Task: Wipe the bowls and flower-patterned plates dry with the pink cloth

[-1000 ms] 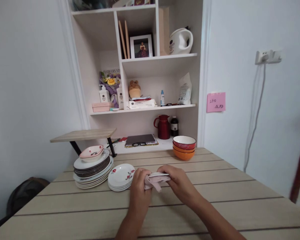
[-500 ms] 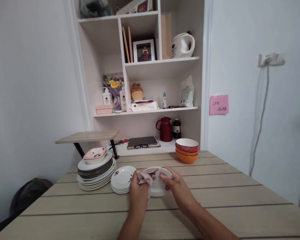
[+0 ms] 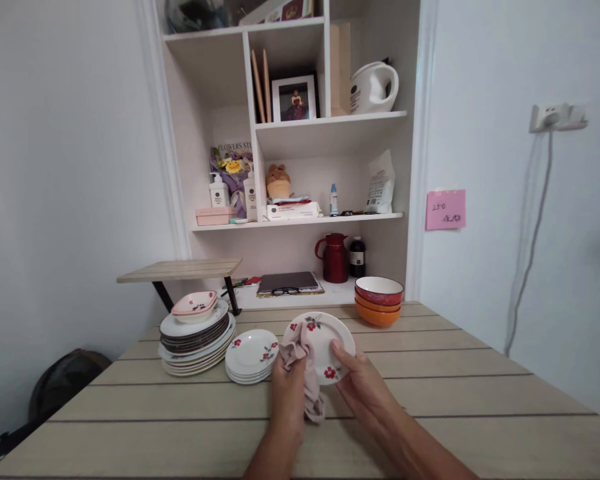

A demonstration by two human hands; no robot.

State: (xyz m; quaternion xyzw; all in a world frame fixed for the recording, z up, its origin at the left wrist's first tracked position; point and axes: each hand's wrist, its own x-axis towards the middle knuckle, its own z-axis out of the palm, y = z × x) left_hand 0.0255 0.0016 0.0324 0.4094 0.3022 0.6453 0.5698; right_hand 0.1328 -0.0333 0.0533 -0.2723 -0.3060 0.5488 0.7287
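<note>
A small white plate (image 3: 327, 333) with red flowers is tilted up above the table, its face toward me. My right hand (image 3: 360, 375) grips its right edge, thumb on the front and fingers behind. My left hand (image 3: 289, 383) is closed on a pinkish cloth (image 3: 310, 383), which lies against the plate's left side and hangs down below it. Whether the left fingers also touch the plate behind the cloth is hidden. Just left of my left hand stands a short stack of matching flowered plates (image 3: 250, 353).
A taller stack of plates (image 3: 200, 343) topped by a pink-rimmed square bowl (image 3: 195, 303) stands at the left, near a small raised wooden shelf (image 3: 180, 270). Stacked red and orange bowls (image 3: 379, 303) sit at the back right. Behind are a red jug (image 3: 335, 259) and closed laptop (image 3: 287, 283).
The plate has turned from nearly edge-on to facing me, so its flowers show. The cloth now hangs lower across its left side. The camera view has shifted slightly.
</note>
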